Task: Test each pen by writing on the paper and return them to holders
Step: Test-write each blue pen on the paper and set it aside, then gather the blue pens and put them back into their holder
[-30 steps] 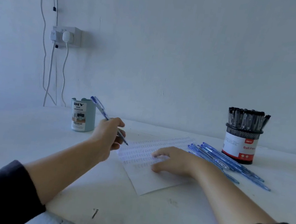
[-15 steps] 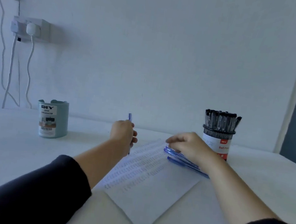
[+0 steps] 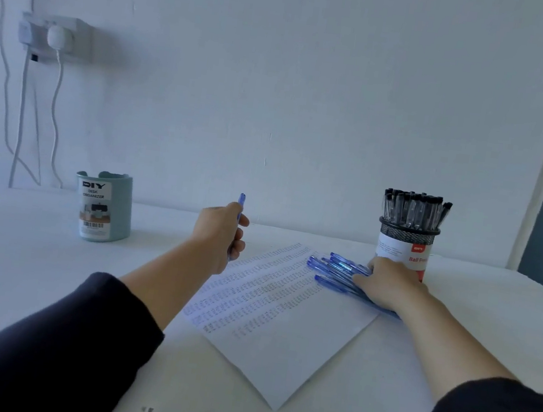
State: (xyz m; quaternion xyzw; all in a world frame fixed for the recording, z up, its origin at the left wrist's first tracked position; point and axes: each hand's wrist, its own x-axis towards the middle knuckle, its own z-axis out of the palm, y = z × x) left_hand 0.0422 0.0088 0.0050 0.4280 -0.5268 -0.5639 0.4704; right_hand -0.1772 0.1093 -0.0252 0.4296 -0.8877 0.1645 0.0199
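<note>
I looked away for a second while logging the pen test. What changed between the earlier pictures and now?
The right hand left the paper and moved right onto the loose blue pens. The left hand kept gripping its blue pen, now more upright. Both holders stayed put.

Plain room, desk setup; white table (image 3: 29, 277); wall socket (image 3: 55, 37); pen holders (image 3: 103, 206).

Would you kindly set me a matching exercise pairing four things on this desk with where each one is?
1. blue pen
2. loose blue pens
3. black pens
4. teal desk organizer

a. under the right hand
b. far left of the paper
c. upright in the mesh holder
d. gripped in the left hand

Pairs: 1-d, 2-a, 3-c, 4-b
</note>
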